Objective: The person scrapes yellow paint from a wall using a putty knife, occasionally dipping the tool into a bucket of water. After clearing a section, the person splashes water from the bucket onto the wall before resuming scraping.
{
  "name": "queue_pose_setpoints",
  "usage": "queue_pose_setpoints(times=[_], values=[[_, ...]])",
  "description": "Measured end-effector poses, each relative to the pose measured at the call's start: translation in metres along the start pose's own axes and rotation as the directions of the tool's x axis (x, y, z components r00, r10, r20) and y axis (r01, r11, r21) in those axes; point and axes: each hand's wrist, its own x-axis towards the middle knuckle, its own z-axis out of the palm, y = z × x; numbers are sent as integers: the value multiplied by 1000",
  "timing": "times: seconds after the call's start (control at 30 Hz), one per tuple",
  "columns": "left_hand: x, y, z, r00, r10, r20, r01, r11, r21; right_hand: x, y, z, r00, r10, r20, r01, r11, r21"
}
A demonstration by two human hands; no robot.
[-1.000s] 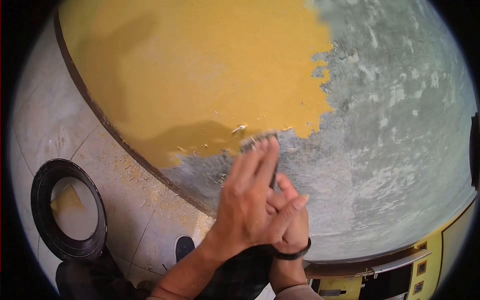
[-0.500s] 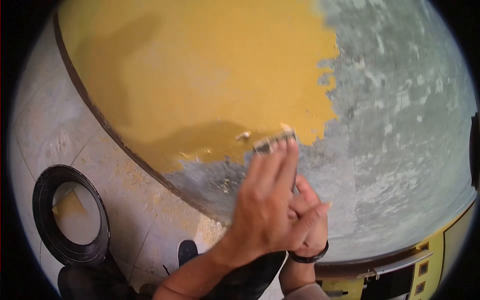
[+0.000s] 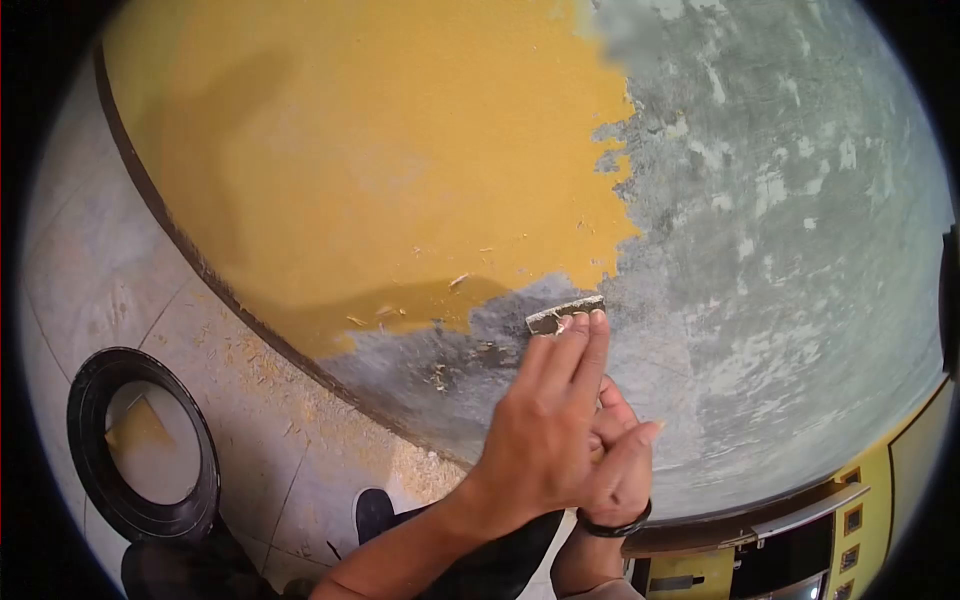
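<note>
Scraper blade, a short flat strip of metal, lies flat against the wall at the ragged lower edge of the yellow paint, near the centre of the view. Its long axis runs roughly from eight o'clock to two o'clock, tilted slightly up toward the right, so its working edge faces twelve o'clock into the remaining paint. Left hand lies directly at six o'clock from the blade; its extended fingers are straight and close together, and their tips press on the blade's back. Right hand, wearing a dark wristband, sits beneath and behind the left, curled shut, apparently around the tool's handle, though the handle itself is hidden. The left hand is therefore the nearer one to the blade. Bare grey plaster extends from the blade toward seven o'clock, with loose paint flakes on it. At eight o'clock on the tiled floor stands a black round bin. A dark shoe shows at six o'clock.
</note>
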Motion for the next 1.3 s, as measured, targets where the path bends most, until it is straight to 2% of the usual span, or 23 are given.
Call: queue_pose_setpoints(times=[0.03, 0.1, 0.17, 0.27, 0.37, 0.4, 0.43, 0.5, 0.57, 0.63, 0.67, 0.7, 0.77, 0.8, 0.83, 0.93, 0.97, 1.0, 1.03, 1.1, 1.17, 1.23, 1.3], values=[[-2, 3, 6, 1000, -19, 0, 19, 999, -43, -3, 7, -19, 1000, -1, -5, 1, 1000, -2], [7, 3, -5, 1000, -23, 18, 24, 998, -63, -6, -4, -7, 1000, 6, -1, -6, 999, -39], [8, 5, -12, 990, -32, 139, 43, 996, -73, -10, 4, -17, 999, 29, -22, -29, 1000, -3], [1, 13, 6, 997, 11, 70, -9, 999, -33, -3, 5, -24, 997, -76, -1, 75, 991, 108], [19, 10, -7, 999, 16, 35, -17, 999, 28, 16, -4, -31, 970, -39, 240, -18, 973, 232], [18, 11, -6, 1000, 19, 14, -19, 998, 52, 14, 0, -22, 996, -34, 81, 14, 973, 230], [15, 12, -3, 1000, 29, 3, -29, 998, 55, 6, -4, -19, 995, -44, 91, 22, 974, 226], [7, 13, 0, 996, 11, 86, -9, 1000, -18, -9, -6, -14, 999, 6, -32, 0, 982, 188], [10, 12, 3, 998, 18, 63, -18, 1000, 12, 4, -4, -18, 1000, -4, -19, 7, 984, 180], [26, 9, -8, 999, 35, -24, -33, 996, 78, 18, -17, -8, 992, -61, 108, 52, 995, 91], [29, 8, -12, 999, 31, -14, -30, 996, 82, 27, -12, -12, 976, -56, 210, -4, 961, 275], [25, 8, -11, 999, 32, -16, -31, 996, 84, 20, -12, -9, 975, -57, 213, -4, 961, 275], [10, 8, -4, 999, -16, 38, 17, 999, -35, -4, -5, -2, 998, -41, -41, 46, 988, 151], [11, 12, -4, 997, 8, 79, -7, 1000, -22, 1, -6, -5, 984, -63, 166, 11, 955, 296], [16, 8, -6, 997, 18, 70, -17, 1000, -11, 7, -5, -8, 981, -72, 183, 15, 955, 298], [29, 6, -15, 998, 58, 6, -58, 991, 124, 21, -19, 8, 1000, 2, 2, -3, 981, 192], [29, 2, -19, 997, 62, 40, -66, 990, 127, 31, -15, 9, 1000, 3, -14, 0, 975, 222], [32, -2, -26, 998, 67, -9, -66, 990, 128, 43, -9, 7, 981, 11, 192, -55, 972, 228], [35, -4, -35, 995, 81, -64, -72, 988, 138, 48, -6, 9, 916, 3, 402, -101, 970, 223], [18, -15, -52, 1000, -18, -11, 19, 993, 119, 37, 5, 26, 909, 139, 393, -235, 950, 206], [-12, -38, -71, 982, -187, -17, 184, 976, -119, 49, 58, 19, 845, 228, 484, -336, 930, 148], [-54, -77, -85, 863, -490, -126, 438, 848, -297, 60, 122, 12, 763, 421, 490, -449, 891, -66], [-81, -114, -103, 668, -714, -209, 594, 681, -427, 75, 177, 15, 724, 520, 453, -473, 852, -223]])
